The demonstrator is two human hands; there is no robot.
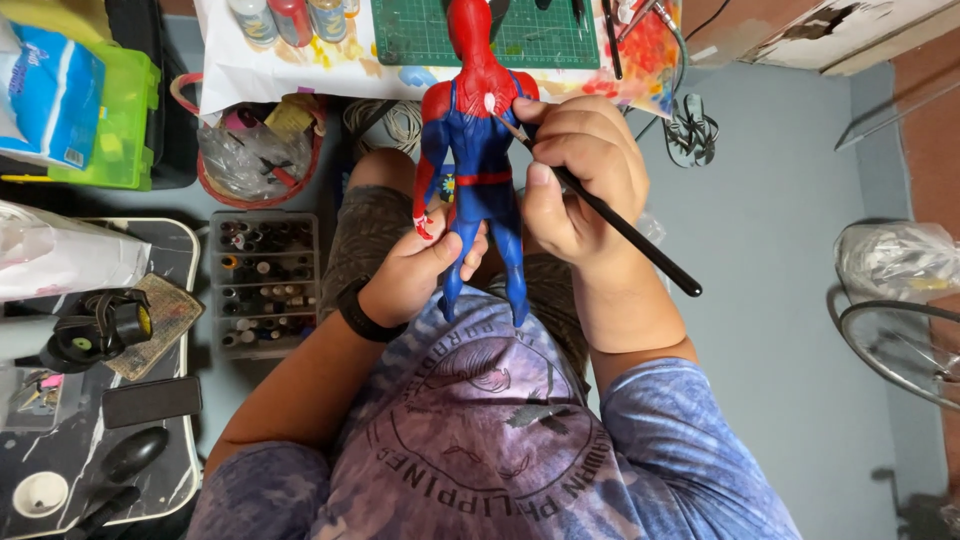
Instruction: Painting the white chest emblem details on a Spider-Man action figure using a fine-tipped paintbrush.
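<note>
i am gripping a red and blue figure [478, 150] by its legs with my left hand [420, 270], fingers clenched around the thighs, thumb across the front. the figure is standing upright over my lap, back turned toward me. my right hand [580, 180] is pinching a thin black paintbrush [610, 215], fingers closed on the handle. the brush tip is touching a white spot on the figure's upper back, just left of my knuckles. a green cutting mat [420, 35] is lying beyond, on the paint-stained sheet [250, 75].
</note>
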